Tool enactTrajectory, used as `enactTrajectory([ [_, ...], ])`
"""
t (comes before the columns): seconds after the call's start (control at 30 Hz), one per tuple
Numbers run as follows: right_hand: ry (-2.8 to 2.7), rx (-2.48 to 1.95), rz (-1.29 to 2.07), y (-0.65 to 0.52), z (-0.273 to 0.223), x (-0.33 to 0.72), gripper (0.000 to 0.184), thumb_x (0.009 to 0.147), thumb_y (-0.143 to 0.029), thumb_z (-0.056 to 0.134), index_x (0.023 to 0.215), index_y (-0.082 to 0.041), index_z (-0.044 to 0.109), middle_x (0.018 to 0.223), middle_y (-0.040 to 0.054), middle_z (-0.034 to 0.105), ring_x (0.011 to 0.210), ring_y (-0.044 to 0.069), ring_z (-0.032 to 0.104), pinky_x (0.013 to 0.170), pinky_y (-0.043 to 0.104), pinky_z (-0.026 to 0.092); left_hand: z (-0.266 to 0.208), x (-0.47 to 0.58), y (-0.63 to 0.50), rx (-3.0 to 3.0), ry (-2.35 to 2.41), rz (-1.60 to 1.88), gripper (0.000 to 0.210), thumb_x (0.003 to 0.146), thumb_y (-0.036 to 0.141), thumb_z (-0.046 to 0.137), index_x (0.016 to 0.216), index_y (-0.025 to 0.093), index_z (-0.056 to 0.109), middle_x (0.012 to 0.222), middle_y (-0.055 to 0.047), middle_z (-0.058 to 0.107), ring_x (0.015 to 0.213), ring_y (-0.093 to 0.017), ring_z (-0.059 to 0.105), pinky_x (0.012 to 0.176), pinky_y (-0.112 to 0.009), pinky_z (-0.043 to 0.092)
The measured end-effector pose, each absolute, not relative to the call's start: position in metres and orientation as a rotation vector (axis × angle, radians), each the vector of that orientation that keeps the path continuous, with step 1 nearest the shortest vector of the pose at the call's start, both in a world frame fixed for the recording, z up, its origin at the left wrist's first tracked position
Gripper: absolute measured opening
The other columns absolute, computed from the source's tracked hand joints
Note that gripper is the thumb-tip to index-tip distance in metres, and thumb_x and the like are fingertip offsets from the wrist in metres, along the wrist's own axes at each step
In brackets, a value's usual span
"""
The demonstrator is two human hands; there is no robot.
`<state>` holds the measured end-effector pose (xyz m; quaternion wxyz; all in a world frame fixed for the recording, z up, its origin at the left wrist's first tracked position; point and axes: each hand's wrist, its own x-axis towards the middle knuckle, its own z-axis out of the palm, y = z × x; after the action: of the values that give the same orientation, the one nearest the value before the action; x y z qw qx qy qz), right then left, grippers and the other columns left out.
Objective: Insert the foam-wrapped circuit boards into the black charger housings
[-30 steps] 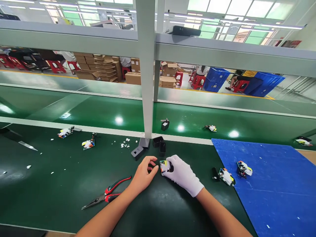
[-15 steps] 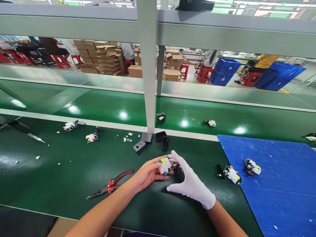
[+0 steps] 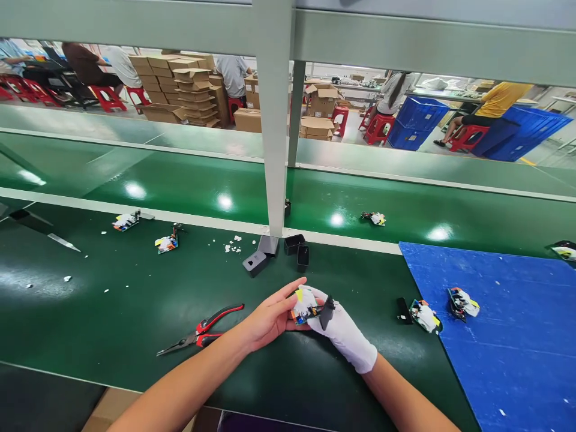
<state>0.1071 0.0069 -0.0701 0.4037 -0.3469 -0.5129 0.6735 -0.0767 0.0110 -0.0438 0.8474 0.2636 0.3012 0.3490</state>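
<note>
Between my hands is a small circuit board with white and yellow material on it, and a dark wired end piece at its right side. My bare left hand grips the board's left edge with thumb and fingers. My right hand, in a white glove, closes round the right side of the board; its fingertips are partly hidden behind the board and the dark piece. Left of my forearm lie long-nose pliers with red and black handles, jaws pointing left.
Black open cases and a grey case lie by the post, near white crumbs. More boards lie left, on the blue sheet and on the green belt. A blade is far left. People sit beyond.
My right hand has moved in from spread fingers to close on the board. The dark end piece now shows in front of the glove. The camera view has tilted slightly down.
</note>
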Motion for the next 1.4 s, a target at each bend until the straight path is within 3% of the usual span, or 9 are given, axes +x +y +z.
enactTrajectory([
  [0.17,-1.010,-0.754,1.771,0.005,-0.066,0.105,0.056,0.072,-0.056,0.081,0.116,-0.024,0.068,0.111,0.0080,0.072,0.108,0.028,0.066,0.107,0.048,0.044,-0.053,-0.079,0.015,0.759,0.686,0.723,0.084,0.078,0.057,0.073,0.147,0.022,0.040,0.104,-0.011,0.076,0.095,-0.025,0.074,0.090,-0.044,0.056],
  [0.3,-0.805,-0.675,1.783,0.003,-0.062,0.108,0.049,0.073,-0.059,0.079,0.107,-0.025,0.072,0.104,0.0054,0.072,0.104,0.026,0.065,0.100,0.044,0.049,-0.050,-0.087,0.026,1.159,0.871,0.770,0.063,0.082,0.063,0.063,0.124,0.017,0.062,0.093,-0.011,0.076,0.086,-0.023,0.073,0.086,-0.040,0.057],
  [0.47,-0.735,-0.675,1.680,0.007,-0.057,0.120,0.046,0.073,-0.058,0.077,0.106,-0.027,0.072,0.104,0.0044,0.070,0.103,0.025,0.064,0.087,0.037,0.055,-0.042,-0.091,0.034,1.551,1.211,0.981,0.042,0.080,0.045,0.070,0.115,0.022,0.066,0.120,-0.009,0.069,0.105,-0.024,0.066,0.094,-0.038,0.055],
  [0.6,-0.774,-0.759,1.593,0.012,-0.050,0.130,0.049,0.075,-0.062,0.071,0.109,-0.026,0.069,0.115,0.0085,0.068,0.107,0.028,0.063,0.093,0.043,0.053,-0.044,-0.081,0.048,1.636,1.312,0.921,0.061,0.077,0.040,0.072,0.133,0.022,0.056,0.145,-0.012,0.054,0.129,-0.030,0.054,0.111,-0.045,0.043],
  [0.73,-0.795,-0.779,1.566,0.013,-0.045,0.134,0.053,0.075,-0.062,0.070,0.113,-0.024,0.069,0.116,0.0102,0.068,0.107,0.028,0.062,0.098,0.045,0.050,-0.046,-0.061,0.071,1.646,1.414,0.879,0.076,0.071,0.036,0.078,0.138,0.017,0.049,0.149,-0.018,0.049,0.139,-0.035,0.045,0.118,-0.047,0.032],
  [0.87,-0.737,-0.744,1.594,0.011,-0.040,0.133,0.055,0.075,-0.059,0.072,0.119,-0.025,0.068,0.112,0.0078,0.068,0.103,0.025,0.063,0.100,0.042,0.049,-0.041,-0.044,0.086,1.720,1.566,0.779,0.076,0.074,0.034,0.075,0.140,0.013,0.045,0.134,-0.022,0.061,0.126,-0.039,0.056,0.106,-0.050,0.042],
  [1.03,-0.753,-0.717,1.619,0.010,-0.037,0.134,0.056,0.079,-0.061,0.066,0.122,-0.024,0.066,0.109,0.0082,0.069,0.098,0.023,0.063,0.100,0.043,0.049,-0.034,-0.043,0.086,1.785,1.534,0.699,0.062,0.071,0.026,0.075,0.129,0.016,0.053,0.114,-0.012,0.069,0.091,-0.028,0.068,0.086,-0.041,0.051],
  [1.23,-0.767,-0.735,1.636,0.008,-0.037,0.134,0.057,0.082,-0.063,0.059,0.123,-0.024,0.065,0.107,0.0083,0.069,0.093,0.023,0.064,0.096,0.042,0.051,-0.038,-0.055,0.053,1.856,1.336,0.836,0.053,0.067,0.026,0.077,0.115,0.023,0.055,0.117,-0.008,0.064,0.113,-0.028,0.060,0.093,-0.041,0.050],
  [1.4,-0.756,-0.727,1.667,0.005,-0.035,0.130,0.057,0.079,-0.062,0.061,0.121,-0.024,0.066,0.108,0.0087,0.067,0.103,0.026,0.063,0.097,0.043,0.051,-0.034,-0.066,0.021,1.801,1.184,0.861,0.049,0.070,0.027,0.075,0.114,0.025,0.054,0.123,-0.006,0.061,0.113,-0.025,0.060,0.098,-0.041,0.051],
])
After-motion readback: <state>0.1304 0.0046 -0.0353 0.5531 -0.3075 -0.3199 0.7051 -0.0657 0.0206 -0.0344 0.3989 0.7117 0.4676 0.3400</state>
